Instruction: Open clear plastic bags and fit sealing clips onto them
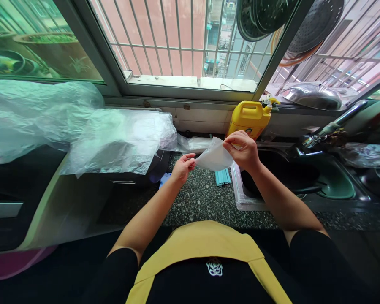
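Both my hands hold a small clear plastic bag (pixel 214 158) above the speckled counter (pixel 202 202). My left hand (pixel 183 166) pinches its lower left corner. My right hand (pixel 244 148) pinches its upper right edge, fingers closed on the film. The bag hangs stretched between them, just in front of a yellow jug (pixel 249 119).
Large crumpled plastic sheets (pixel 82 126) cover the cooktop at left. Teal sticks (pixel 223 176) lie on the counter by a clear tray (pixel 240 194). A dark sink (pixel 291 177) with a green basin (pixel 335 183) and a tap (pixel 332 124) lies at right. Pans hang by the barred window (pixel 183 42).
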Motion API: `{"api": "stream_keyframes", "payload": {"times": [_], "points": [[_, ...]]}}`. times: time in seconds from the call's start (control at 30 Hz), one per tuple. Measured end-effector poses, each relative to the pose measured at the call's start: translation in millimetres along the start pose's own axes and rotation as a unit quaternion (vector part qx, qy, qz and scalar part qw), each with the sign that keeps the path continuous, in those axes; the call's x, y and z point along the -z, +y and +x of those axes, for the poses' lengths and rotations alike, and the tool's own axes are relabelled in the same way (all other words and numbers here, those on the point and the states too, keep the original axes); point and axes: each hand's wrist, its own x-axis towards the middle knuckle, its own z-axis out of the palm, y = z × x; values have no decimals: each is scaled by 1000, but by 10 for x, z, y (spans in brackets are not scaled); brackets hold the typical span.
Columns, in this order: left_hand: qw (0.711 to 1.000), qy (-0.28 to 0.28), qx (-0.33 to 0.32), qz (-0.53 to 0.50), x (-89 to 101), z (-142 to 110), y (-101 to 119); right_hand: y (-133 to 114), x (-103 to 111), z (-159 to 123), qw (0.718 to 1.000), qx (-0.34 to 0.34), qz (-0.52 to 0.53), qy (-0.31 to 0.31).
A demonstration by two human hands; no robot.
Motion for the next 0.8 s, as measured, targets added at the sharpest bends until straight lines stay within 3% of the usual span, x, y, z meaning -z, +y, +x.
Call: {"api": "stream_keyframes", "payload": {"times": [0.1,0.2,0.27,0.37,0.47,0.67,0.8], "points": [[992,0,-110,67,-12,-2,121,-11,-1,17,1000,7,10,-10],[949,-76,-269,145,-102,-28,341,-21,-13,27,999,14,18,-32],[917,-138,-320,194,-197,-51,499,-28,-26,29,999,16,20,-44],[887,-188,-353,230,-339,-76,672,-35,-40,23,998,17,22,-52],[876,-206,-366,237,-424,-84,736,-29,-34,13,998,12,21,-57],[862,-214,-364,281,-455,-99,733,-16,-7,19,997,-10,17,-69],[828,-199,-411,326,-481,-117,759,-40,-33,44,997,-7,14,-72]]}}
